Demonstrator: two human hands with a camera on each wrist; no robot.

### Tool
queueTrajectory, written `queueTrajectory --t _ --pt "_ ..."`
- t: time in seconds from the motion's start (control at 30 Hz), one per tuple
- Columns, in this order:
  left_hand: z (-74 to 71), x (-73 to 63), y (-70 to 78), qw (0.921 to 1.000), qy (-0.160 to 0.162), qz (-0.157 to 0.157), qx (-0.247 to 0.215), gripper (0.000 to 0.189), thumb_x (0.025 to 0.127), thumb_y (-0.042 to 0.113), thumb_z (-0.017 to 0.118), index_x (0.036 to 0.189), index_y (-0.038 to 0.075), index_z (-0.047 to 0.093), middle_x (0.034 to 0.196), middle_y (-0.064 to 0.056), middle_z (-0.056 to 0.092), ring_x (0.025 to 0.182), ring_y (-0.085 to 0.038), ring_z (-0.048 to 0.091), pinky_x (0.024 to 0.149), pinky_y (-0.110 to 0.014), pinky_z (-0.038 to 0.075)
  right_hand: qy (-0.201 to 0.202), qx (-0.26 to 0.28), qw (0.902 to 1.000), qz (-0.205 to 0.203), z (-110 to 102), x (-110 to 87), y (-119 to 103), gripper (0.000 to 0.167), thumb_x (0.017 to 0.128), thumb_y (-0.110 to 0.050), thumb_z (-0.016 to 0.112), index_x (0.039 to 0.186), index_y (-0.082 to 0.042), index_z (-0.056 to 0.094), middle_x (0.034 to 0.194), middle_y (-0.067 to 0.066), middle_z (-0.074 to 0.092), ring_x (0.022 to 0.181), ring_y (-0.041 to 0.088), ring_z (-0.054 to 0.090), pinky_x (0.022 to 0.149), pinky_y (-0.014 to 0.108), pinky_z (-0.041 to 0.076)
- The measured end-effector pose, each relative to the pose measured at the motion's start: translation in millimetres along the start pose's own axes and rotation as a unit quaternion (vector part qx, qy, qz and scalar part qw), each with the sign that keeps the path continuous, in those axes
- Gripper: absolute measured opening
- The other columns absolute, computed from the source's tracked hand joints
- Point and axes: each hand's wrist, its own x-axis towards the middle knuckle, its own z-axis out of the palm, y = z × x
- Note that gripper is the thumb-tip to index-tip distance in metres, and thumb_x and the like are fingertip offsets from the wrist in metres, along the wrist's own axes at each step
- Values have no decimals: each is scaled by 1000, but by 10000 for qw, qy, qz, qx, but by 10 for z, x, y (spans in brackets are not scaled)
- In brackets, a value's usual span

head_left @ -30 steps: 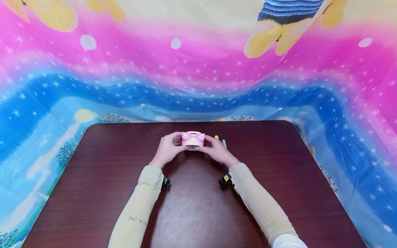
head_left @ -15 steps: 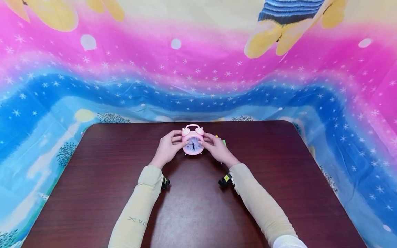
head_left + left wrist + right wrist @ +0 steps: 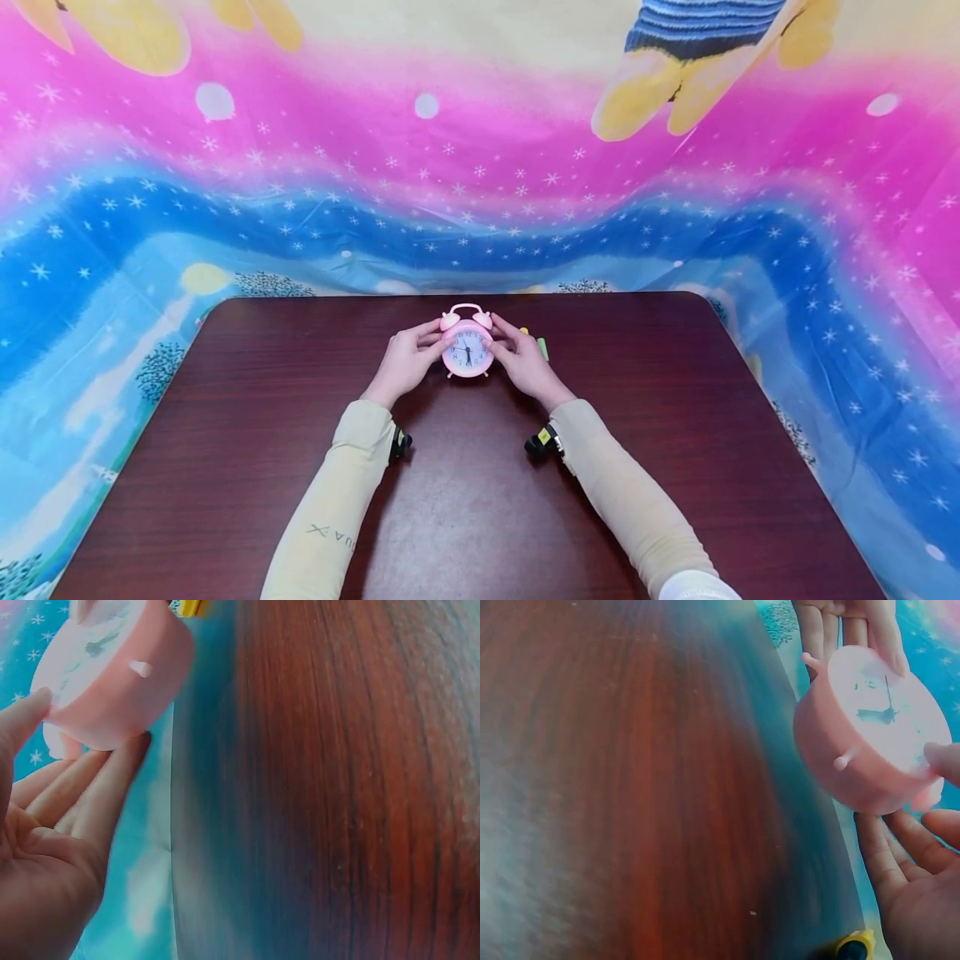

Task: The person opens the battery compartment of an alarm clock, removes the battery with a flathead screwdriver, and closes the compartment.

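A pink twin-bell alarm clock [image 3: 467, 350] is held upright between both hands at the far middle of the table, its white dial facing me. My left hand [image 3: 408, 354] grips its left side, the thumb over the dial's rim and the fingers behind. On the other side, my right hand [image 3: 523, 360] holds it the same way. In the right wrist view the clock [image 3: 855, 750] shows its pink underside and small feet. The left wrist view has the left hand [image 3: 60, 847] with its fingertips against the pink case [image 3: 142, 682].
Behind the right hand lie a green-ended item [image 3: 542, 347] and a yellow-ended one [image 3: 524, 331], mostly hidden. A dark reddish-brown wooden table [image 3: 465, 500] spreads below the arms. A patterned cloth [image 3: 480, 192] hangs behind the table and along its sides.
The clock has turned from showing its top to facing me with its dial upright, mostly by half a second ago. Since then it has shifted only slightly, still held by both hands.
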Motion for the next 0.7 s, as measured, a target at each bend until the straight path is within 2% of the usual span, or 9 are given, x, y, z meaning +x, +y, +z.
queueTrajectory --t 0.17,0.33,0.5,0.6,0.7 --pt "31 -5 -18 9994 -184 -208 -190 55 105 18 69 152 -6 53 128 -24 72 118 -33 72 93 -36 60 -16 -278 9995 -123 26 -19 35 59 110 -18 60 163 -4 40 140 18 64 113 31 69 94 38 56" --pt "50 -2 -33 9984 -228 -320 -399 55 106 14 67 154 -7 49 129 -27 70 113 -35 74 86 -35 62 -29 -370 9993 -107 33 -19 22 58 110 -19 60 162 -3 41 139 19 64 115 33 69 99 43 56" --pt "48 -13 -16 9987 -370 -346 -85 57 106 13 64 157 -6 45 137 -28 66 109 -35 75 85 -38 63 41 -613 9981 14 49 -28 -1 57 110 -22 60 161 -2 43 142 19 61 116 30 67 101 42 54" --pt "46 -19 -3 9985 -462 -248 172 58 106 13 63 158 -5 44 142 -26 63 110 -34 75 90 -40 61 64 -612 9980 137 60 -32 -3 56 110 -23 59 160 -2 43 143 19 59 114 28 67 99 40 55" --pt "63 -11 -12 9983 -449 -91 372 56 107 13 61 157 -7 43 149 -25 58 125 -33 68 104 -43 54 58 -575 9979 292 66 -34 -9 56 111 -25 59 161 -3 43 147 17 56 118 26 66 101 40 55"
